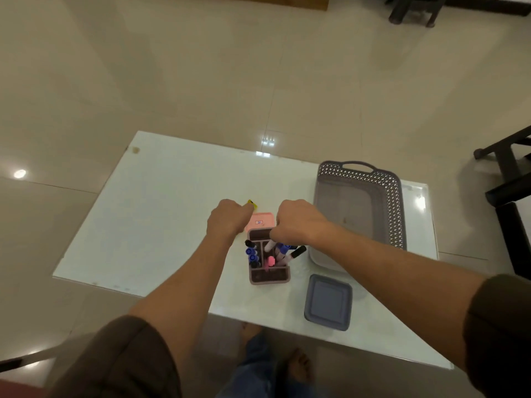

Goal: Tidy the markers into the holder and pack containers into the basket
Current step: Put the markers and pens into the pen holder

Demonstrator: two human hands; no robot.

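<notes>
From my remote seat, I start at the left: my left hand (228,218) is curled into a loose fist just left of the holder (268,258), its knuckles up, and a yellow object (252,204) peeks out beyond its fingertips; I judge it is pinched there, though the fingers hide the contact and I cannot tell what it is. Just beyond that hand, between both hands, a pink container (261,221) lies flat on the white table (161,214), touching the holder's far end. The holder sits directly under and between my wrists, already stocked with blue, black and pink markers standing in its compartments. My right hand (298,222) is closed with the fingers bent downward over the holder's far compartments, apparently gripping a pale marker (270,245) whose body slants down into it. So I judge the marker step is nearly finished, with this one going in. Next I need to let it slide down, then free both hands for the containers. Right of my right hand the grey basket (393,196) stands empty, close by, and the blue-grey lidded container (328,301) waits beneath my right forearm, nearer me than the basket.
</notes>
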